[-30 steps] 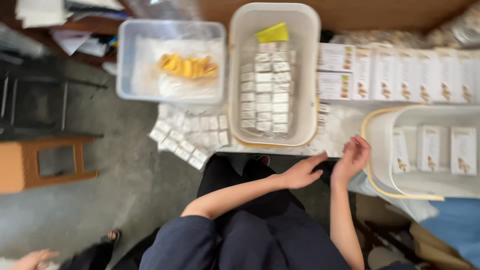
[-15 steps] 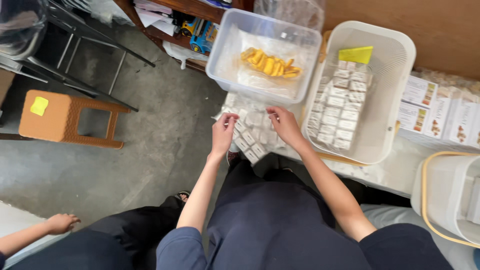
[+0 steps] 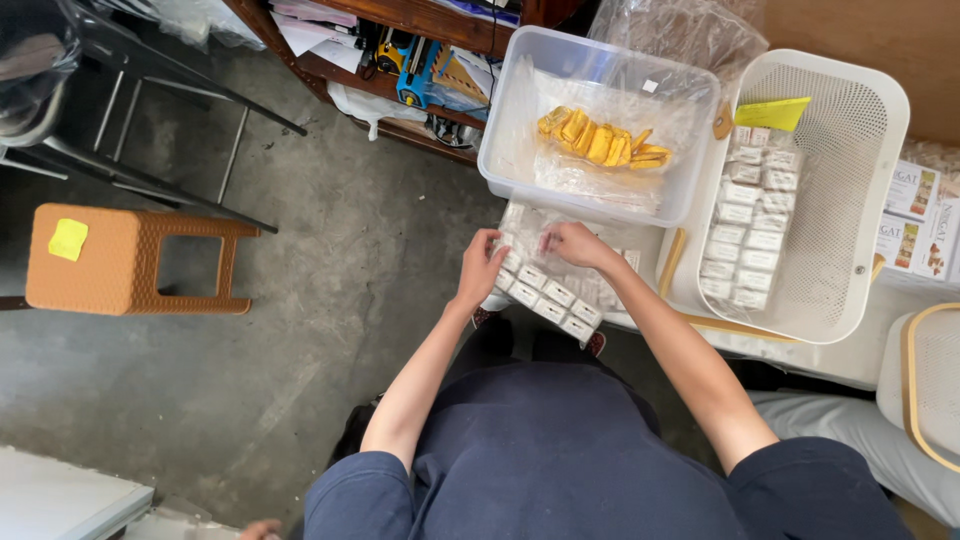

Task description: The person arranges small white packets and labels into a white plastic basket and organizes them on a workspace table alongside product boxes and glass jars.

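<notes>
My left hand (image 3: 481, 264) and my right hand (image 3: 570, 244) rest side by side on a flat batch of small white packets (image 3: 556, 296) wrapped in clear plastic, at the near edge of the white table (image 3: 850, 355). Both hands have their fingers bent onto the batch's far end. Just beyond them stands a clear plastic tub (image 3: 598, 125) with yellow pieces (image 3: 600, 143) in a bag. To the right a white perforated basket (image 3: 840, 190) holds rows of the same small white packets and a yellow note.
An orange plastic stool (image 3: 130, 260) stands on the concrete floor at left, near black chair legs. A wooden shelf (image 3: 400, 50) with papers and tools is at the back. Printed boxes (image 3: 915, 220) lie at far right, beside another white bin (image 3: 925, 385).
The view swung left from the right-hand bin. Both hands moved from the table's right side to the packet batch and now sit closer together on it.
</notes>
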